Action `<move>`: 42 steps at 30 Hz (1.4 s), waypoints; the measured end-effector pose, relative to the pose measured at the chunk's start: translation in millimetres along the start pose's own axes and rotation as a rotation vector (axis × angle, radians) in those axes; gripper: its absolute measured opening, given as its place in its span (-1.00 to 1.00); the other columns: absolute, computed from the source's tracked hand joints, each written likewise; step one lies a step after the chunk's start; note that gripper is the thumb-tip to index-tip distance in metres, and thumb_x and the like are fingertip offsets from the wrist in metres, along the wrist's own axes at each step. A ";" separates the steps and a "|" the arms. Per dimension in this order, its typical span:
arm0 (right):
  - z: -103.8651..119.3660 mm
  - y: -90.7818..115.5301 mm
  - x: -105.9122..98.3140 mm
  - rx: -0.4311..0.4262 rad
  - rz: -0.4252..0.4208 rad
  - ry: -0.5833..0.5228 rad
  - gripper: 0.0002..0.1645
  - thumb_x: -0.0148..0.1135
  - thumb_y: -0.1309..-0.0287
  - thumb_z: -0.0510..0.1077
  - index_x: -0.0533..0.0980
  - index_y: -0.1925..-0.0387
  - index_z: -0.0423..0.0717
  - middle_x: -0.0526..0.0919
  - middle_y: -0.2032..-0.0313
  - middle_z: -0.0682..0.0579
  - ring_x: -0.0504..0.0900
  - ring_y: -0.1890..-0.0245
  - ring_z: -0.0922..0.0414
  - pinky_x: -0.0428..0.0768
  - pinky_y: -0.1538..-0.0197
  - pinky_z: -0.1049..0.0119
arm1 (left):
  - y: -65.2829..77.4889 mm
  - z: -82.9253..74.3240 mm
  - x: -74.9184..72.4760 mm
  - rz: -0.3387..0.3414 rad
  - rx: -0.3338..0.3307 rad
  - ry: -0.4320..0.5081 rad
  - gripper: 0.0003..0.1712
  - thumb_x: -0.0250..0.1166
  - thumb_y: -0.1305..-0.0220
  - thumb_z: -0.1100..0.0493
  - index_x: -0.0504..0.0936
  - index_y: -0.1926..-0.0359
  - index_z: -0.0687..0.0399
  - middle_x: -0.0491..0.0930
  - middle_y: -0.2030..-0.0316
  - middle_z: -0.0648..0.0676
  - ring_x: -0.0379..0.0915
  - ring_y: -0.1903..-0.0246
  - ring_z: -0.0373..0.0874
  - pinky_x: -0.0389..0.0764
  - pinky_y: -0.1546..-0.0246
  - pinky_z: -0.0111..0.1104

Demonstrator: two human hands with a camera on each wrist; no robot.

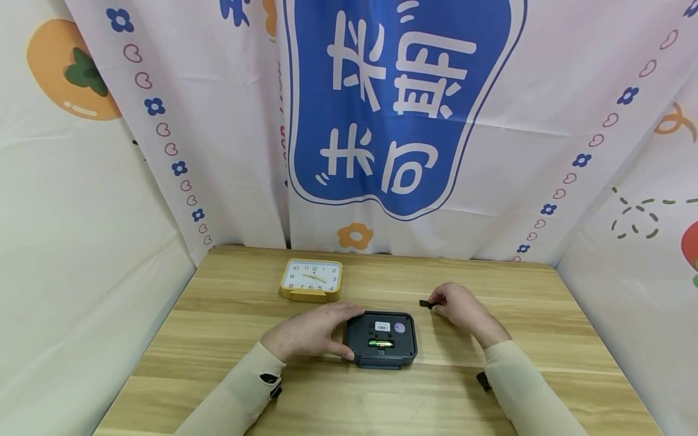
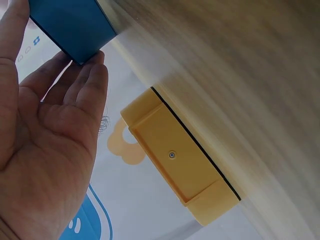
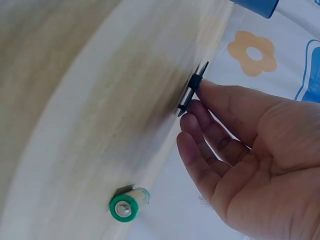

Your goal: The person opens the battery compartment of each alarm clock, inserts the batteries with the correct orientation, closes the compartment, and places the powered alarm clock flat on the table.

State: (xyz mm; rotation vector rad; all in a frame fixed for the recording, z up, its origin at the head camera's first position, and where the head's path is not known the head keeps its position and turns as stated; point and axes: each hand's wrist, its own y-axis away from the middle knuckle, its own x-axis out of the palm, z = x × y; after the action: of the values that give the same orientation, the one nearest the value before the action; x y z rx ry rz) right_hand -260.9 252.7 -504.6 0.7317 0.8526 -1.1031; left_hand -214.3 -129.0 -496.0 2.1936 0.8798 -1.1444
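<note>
On the wood-grain tabletop [image 1: 218,339], the left hand [image 1: 313,330] gripped a dark-blue rectangular clock [image 1: 382,335] by its left side; the right hand [image 1: 459,306] pinched a small flat black piece [image 1: 425,304]. Beyond lay a yellow rectangular clock [image 1: 312,277], face up. The dark-blue clock lay back upward, a green-and-gold cylindrical battery [image 1: 380,343] exposed.

A bare strip of the counter [image 1: 447,393] leaves passage between the right side of the dark clock [image 1: 383,334] and the small black piece [image 1: 425,303] in the right grip [image 1: 459,307], and more free counter lies in front of the clock between the two sleeves [image 1: 234,387]. The left grip [image 1: 313,333] blocks the clock's left side, with the yellow clock [image 1: 311,280] just behind. A green-ended battery [image 3: 130,204] lies near the right grip, and a printed curtain [image 1: 245,151] bounds the back.
</note>
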 end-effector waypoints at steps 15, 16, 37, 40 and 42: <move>15.3 0.4 -1.1 0.028 0.007 0.090 -0.90 0.59 -0.41 -0.38 0.79 0.16 -0.18 0.82 0.20 -0.03 0.70 0.18 0.08 0.81 -0.05 -0.01 | 0.2 -0.3 0.4 -0.007 0.003 -0.005 0.10 0.73 -0.37 -0.24 0.49 -0.78 -0.06 0.46 -0.77 0.08 0.41 -0.77 0.07 0.48 -0.82 0.03; 15.9 0.4 -1.4 0.025 0.006 0.096 -0.90 0.59 -0.41 -0.38 0.79 0.16 -0.18 0.82 0.19 -0.03 0.70 0.18 0.08 0.81 -0.06 -0.02 | 0.1 -0.3 0.4 -0.007 0.003 -0.005 0.10 0.73 -0.38 -0.24 0.49 -0.78 -0.06 0.46 -0.77 0.08 0.41 -0.77 0.06 0.48 -0.82 0.03; 20.0 0.7 -5.2 0.030 -0.029 0.150 -0.90 0.51 -0.55 -0.31 0.82 0.19 -0.11 0.91 0.14 -0.03 0.80 0.13 0.07 0.88 -0.11 -0.08 | 0.9 -0.5 -0.4 -0.005 0.004 0.003 0.09 0.72 -0.40 -0.23 0.48 -0.78 -0.06 0.46 -0.77 0.08 0.42 -0.76 0.07 0.49 -0.81 0.04; 19.7 1.0 -5.0 0.026 -0.042 0.156 -0.89 0.51 -0.55 -0.30 0.82 0.20 -0.10 0.91 0.14 -0.02 0.79 0.14 0.08 0.88 -0.09 -0.06 | 1.7 -1.4 -0.8 -0.004 0.003 0.007 0.08 0.72 -0.40 -0.22 0.48 -0.78 -0.05 0.46 -0.77 0.09 0.41 -0.77 0.08 0.49 -0.81 0.05; 20.1 1.6 -5.2 0.019 -0.053 0.165 -0.89 0.52 -0.54 -0.30 0.82 0.21 -0.08 0.90 0.15 -0.01 0.79 0.15 0.09 0.88 -0.06 -0.05 | 2.3 -2.0 -0.9 -0.004 0.004 0.007 0.09 0.72 -0.40 -0.22 0.48 -0.78 -0.04 0.47 -0.77 0.10 0.41 -0.77 0.09 0.48 -0.82 0.05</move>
State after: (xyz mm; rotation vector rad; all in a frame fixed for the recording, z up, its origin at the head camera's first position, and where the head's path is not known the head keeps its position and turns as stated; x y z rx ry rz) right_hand -256.1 238.5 -490.1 0.8283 1.0068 -1.1100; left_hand -212.0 -129.4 -493.8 2.2014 0.8863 -1.1423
